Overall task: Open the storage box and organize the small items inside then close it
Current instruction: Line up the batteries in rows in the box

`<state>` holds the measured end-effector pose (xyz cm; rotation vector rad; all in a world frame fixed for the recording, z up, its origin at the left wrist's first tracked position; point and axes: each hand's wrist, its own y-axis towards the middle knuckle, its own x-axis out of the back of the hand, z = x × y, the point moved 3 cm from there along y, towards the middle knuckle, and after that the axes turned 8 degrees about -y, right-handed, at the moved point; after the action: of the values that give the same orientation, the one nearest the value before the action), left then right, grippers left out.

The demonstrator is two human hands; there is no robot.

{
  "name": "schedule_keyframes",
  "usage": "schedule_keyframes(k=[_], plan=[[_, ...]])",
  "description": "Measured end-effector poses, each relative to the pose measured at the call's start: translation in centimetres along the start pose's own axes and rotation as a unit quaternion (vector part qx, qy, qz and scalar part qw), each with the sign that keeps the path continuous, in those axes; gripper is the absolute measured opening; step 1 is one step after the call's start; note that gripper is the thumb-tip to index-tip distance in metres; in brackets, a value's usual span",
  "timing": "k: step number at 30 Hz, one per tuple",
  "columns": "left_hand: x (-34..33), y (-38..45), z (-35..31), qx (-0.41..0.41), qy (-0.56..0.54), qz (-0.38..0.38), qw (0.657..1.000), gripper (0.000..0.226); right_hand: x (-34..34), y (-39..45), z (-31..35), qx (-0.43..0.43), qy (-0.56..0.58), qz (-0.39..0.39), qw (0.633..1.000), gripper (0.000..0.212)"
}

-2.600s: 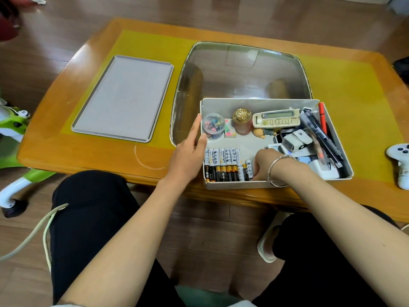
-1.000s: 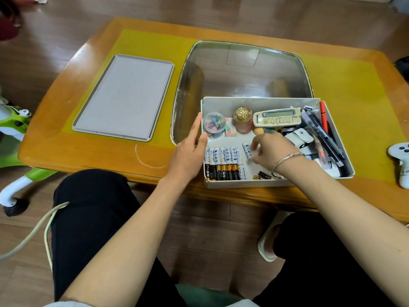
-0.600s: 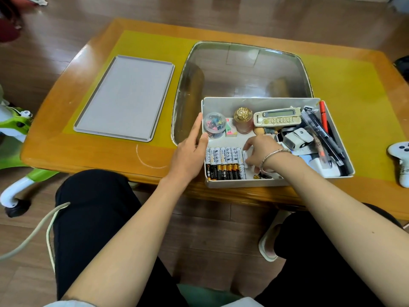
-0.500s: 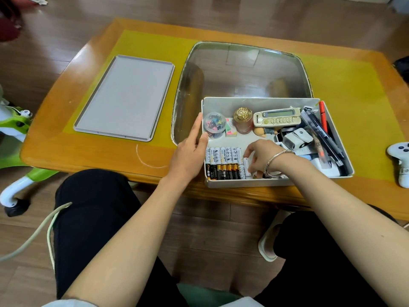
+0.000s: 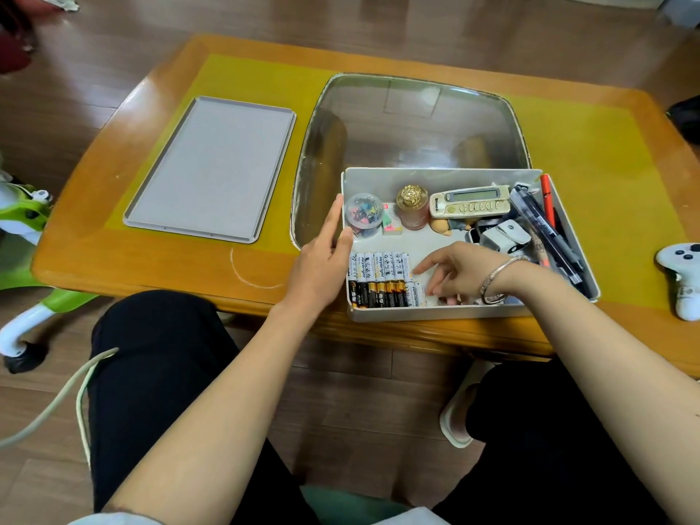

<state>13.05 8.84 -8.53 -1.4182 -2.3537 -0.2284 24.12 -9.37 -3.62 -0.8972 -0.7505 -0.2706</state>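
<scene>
The storage box (image 5: 447, 314) sits open at the table's near edge. Batteries (image 5: 380, 278) are aligned at its 7 o'clock corner. The left hand (image 5: 322, 265) lies flat against the box's 9 o'clock wall; the right hand (image 5: 460, 272), fingers loosely spread, reaches beside the rows. Items at 3 o'clock remain jumbled. The lid (image 5: 212, 170) lies at 10 o'clock, well apart; closing is pending.

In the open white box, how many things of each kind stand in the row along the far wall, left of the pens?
Clear round tub of coloured clips: 1
Small pink-and-green eraser: 1
Gold-capped pinkish bottle: 1
Cream remote control: 1
Total: 4
</scene>
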Motion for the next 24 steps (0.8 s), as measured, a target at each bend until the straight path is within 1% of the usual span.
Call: schedule_keyframes(k=[2,3,4,5,8,13,17,20,24], plan=[[0.0,0.0,-0.1,-0.001,0.002,-0.001,1.0,0.052,1.1,-1.0,-0.2,0.01,0.026,-0.065,0.997,0.032],[0.0,0.0,-0.1,-0.002,0.002,-0.001,1.0,0.052,1.6,-1.4,-0.5,0.008,0.018,-0.098,0.995,0.031],[0.0,0.0,-0.1,-0.003,0.002,-0.002,1.0,0.052,2.1,-1.9,-1.0,0.003,-0.001,-0.117,0.993,0.029],[0.1,0.0,-0.1,-0.003,0.001,-0.001,1.0,0.052,2.4,-2.4,-1.5,-0.004,-0.027,-0.119,0.992,0.027],[0.0,0.0,-0.1,-0.002,-0.004,0.0,1.0,0.052,3.0,-4.0,-3.1,-0.035,-0.067,-0.074,0.994,0.027],[0.0,0.1,0.0,0.001,0.0,-0.002,1.0,0.051,2.5,-4.1,-4.1,-0.073,-0.151,-0.057,0.984,0.026],[0.0,0.1,0.1,0.003,0.004,-0.003,1.0,0.051,1.8,-3.0,-4.4,-0.081,-0.209,0.023,0.974,0.035],[0.0,0.1,0.1,0.004,0.002,0.0,1.0,0.051,1.6,-2.5,-4.9,-0.086,-0.22,0.066,0.969,0.04],[-0.1,0.0,0.1,0.002,0.001,-0.001,1.0,0.051,1.4,-2.1,-5.7,-0.086,-0.211,0.077,0.97,0.043]])
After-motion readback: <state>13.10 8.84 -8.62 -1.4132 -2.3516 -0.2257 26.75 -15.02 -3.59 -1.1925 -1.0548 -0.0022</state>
